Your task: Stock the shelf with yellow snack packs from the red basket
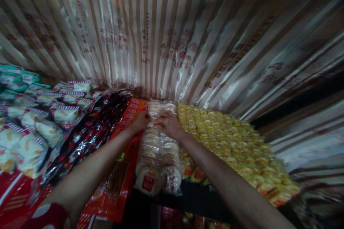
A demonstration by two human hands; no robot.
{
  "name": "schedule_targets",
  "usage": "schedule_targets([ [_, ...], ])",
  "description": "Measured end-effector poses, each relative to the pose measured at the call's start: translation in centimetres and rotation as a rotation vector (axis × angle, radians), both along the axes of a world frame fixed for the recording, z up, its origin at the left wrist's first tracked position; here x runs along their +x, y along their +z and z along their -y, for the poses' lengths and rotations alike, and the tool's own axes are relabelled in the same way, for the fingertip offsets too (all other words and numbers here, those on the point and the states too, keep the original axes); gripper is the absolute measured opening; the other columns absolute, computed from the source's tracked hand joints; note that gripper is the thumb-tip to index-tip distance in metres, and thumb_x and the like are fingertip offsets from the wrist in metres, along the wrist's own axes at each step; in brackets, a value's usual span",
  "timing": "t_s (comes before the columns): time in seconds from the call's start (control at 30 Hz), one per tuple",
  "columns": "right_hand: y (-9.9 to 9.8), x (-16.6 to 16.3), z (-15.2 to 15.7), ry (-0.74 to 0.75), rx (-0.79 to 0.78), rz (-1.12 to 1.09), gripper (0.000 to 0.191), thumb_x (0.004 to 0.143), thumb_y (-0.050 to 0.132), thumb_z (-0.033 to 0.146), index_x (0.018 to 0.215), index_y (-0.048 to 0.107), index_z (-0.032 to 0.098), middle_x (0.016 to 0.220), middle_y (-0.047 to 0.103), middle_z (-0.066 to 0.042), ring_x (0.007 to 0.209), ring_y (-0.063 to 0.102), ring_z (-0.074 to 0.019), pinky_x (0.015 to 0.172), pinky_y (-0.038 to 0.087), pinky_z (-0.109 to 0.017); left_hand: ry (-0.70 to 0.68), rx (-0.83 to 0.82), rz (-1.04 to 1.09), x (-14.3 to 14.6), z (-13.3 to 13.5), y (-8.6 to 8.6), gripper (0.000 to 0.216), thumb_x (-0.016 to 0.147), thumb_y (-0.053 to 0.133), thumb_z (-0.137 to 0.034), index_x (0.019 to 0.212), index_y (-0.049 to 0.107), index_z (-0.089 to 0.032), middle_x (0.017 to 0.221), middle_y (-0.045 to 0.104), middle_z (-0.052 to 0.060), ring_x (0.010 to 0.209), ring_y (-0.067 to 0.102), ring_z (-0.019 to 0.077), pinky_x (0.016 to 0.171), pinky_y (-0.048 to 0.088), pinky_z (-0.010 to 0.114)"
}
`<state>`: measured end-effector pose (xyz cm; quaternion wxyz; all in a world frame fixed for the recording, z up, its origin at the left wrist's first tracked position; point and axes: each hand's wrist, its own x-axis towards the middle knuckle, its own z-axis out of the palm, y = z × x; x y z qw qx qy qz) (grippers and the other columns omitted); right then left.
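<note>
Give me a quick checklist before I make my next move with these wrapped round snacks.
1. Both hands in view: ok; the left hand and right hand are over the far part of the clear-wrapped round snacks.
2. Firm grip: cannot tell; the fingers are blurred.
3. Snacks lined up: ok; two columns side by side, between the orange packets and yellow packets.
4. Labels showing: ok; red labels show at the near end of both columns.
5. Clear view of neighbouring packets: not ok; the right forearm hides some yellow ones, the left forearm some orange.
6. Wrapping unbroken: cannot tell; too dim and blurred.
</note>
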<state>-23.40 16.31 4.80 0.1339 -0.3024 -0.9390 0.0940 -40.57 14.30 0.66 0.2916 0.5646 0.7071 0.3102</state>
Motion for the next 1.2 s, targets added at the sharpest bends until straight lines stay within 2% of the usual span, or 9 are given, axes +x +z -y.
schedule_targets([
  [0.13, -0.2, -0.5, 0.0, -0.060, 0.001, 0.058, 0.008, 0.078, 0.062, 0.021, 0.076, 0.070, 0.020, 0.079, 0.068, -0.003, 0.083, 0.055, -0.0165, 0.088, 0.033, -0.032, 0.010, 0.005, 0.009, -0.1, 0.0, -0.2, 0.004, 0.070, 0.056, -0.017, 0.073, 0.059, -0.015, 0.072, 0.064, 0.002, 0.067, 0.056, 0.0133, 0.062, 0.041, 0.023],
  [0.3, 0.0, -1.1, 0.8, -0.148, 0.049, 0.107, 0.015, 0.082, 0.055, 0.023, 0.078, 0.069, 0.018, 0.083, 0.067, -0.006, 0.088, 0.055, -0.0180, 0.089, 0.033, -0.032, 0.049, 0.102, 0.127, -0.7, 1.2, -0.2, 0.012, 0.074, 0.058, -0.026, 0.081, 0.055, -0.016, 0.079, 0.062, 0.001, 0.070, 0.055, 0.0116, 0.064, 0.042, 0.021],
  [0.43, 0.1, -1.3, 1.6, -0.239, 0.098, 0.125, 0.020, 0.084, 0.051, 0.026, 0.083, 0.068, 0.017, 0.090, 0.066, -0.009, 0.094, 0.051, -0.0204, 0.089, 0.033, -0.033, 0.000, 0.155, 0.115, -1.3, 2.3, -0.2, 0.014, 0.069, 0.062, -0.019, 0.080, 0.054, -0.017, 0.079, 0.060, -0.001, 0.071, 0.054, 0.0101, 0.064, 0.042, 0.020],
  [0.53, 0.0, -1.4, 1.8, -0.274, 0.102, 0.135, 0.021, 0.084, 0.051, 0.028, 0.085, 0.068, 0.016, 0.092, 0.066, -0.009, 0.094, 0.050, -0.0211, 0.089, 0.033, -0.033, -0.008, 0.125, 0.064, -1.4, 2.7, -0.3, 0.010, 0.068, 0.060, -0.015, 0.078, 0.056, -0.016, 0.076, 0.062, -0.001, 0.068, 0.055, 0.0103, 0.062, 0.041, 0.020],
  [0.67, 0.2, -1.2, 2.0, -0.251, 0.098, 0.051, 0.019, 0.084, 0.052, 0.026, 0.087, 0.068, 0.017, 0.093, 0.065, -0.008, 0.093, 0.050, -0.0203, 0.089, 0.034, -0.033, -0.018, 0.032, -0.012, -1.1, 2.6, -0.5, 0.005, 0.070, 0.057, -0.018, 0.073, 0.061, -0.016, 0.070, 0.064, 0.001, 0.066, 0.057, 0.0125, 0.060, 0.040, 0.022],
  [0.77, 0.5, -0.6, 2.2, -0.168, 0.087, -0.026, 0.017, 0.084, 0.055, 0.026, 0.088, 0.069, 0.019, 0.097, 0.064, -0.007, 0.096, 0.049, -0.0198, 0.087, 0.035, -0.032, 0.027, 0.029, -0.044, -0.6, 2.6, -0.5, 0.007, 0.071, 0.056, -0.018, 0.072, 0.062, -0.015, 0.071, 0.065, 0.002, 0.067, 0.057, 0.0138, 0.060, 0.040, 0.023],
  [0.93, 0.5, 0.0, 2.6, -0.065, -0.016, 0.090, 0.010, 0.077, 0.065, 0.029, 0.080, 0.072, 0.022, 0.089, 0.066, -0.005, 0.099, 0.048, -0.0217, 0.086, 0.034, -0.034, 0.065, 0.005, -0.057, -0.1, 2.9, 0.1, 0.009, 0.071, 0.054, -0.016, 0.073, 0.063, -0.014, 0.074, 0.066, 0.004, 0.068, 0.058, 0.0148, 0.061, 0.039, 0.023],
  [1.1, 0.5, -0.6, 3.0, -0.138, -0.024, 0.136, 0.008, 0.076, 0.064, 0.021, 0.075, 0.071, 0.020, 0.090, 0.067, -0.005, 0.099, 0.047, -0.0221, 0.088, 0.033, -0.035, 0.077, -0.012, -0.053, -0.1, 2.9, 0.5, 0.008, 0.071, 0.055, -0.015, 0.074, 0.063, -0.014, 0.074, 0.066, 0.004, 0.070, 0.058, 0.0149, 0.062, 0.039, 0.023],
  [1.2, 0.6, -0.9, 3.4, -0.180, 0.002, 0.131, 0.011, 0.076, 0.059, 0.018, 0.075, 0.070, 0.018, 0.090, 0.067, -0.006, 0.099, 0.047, -0.0227, 0.086, 0.034, -0.034, 0.074, -0.003, -0.026, -0.2, 3.2, 0.6, 0.011, 0.076, 0.053, -0.021, 0.076, 0.061, -0.014, 0.072, 0.064, 0.003, 0.066, 0.057, 0.0134, 0.060, 0.039, 0.023],
])
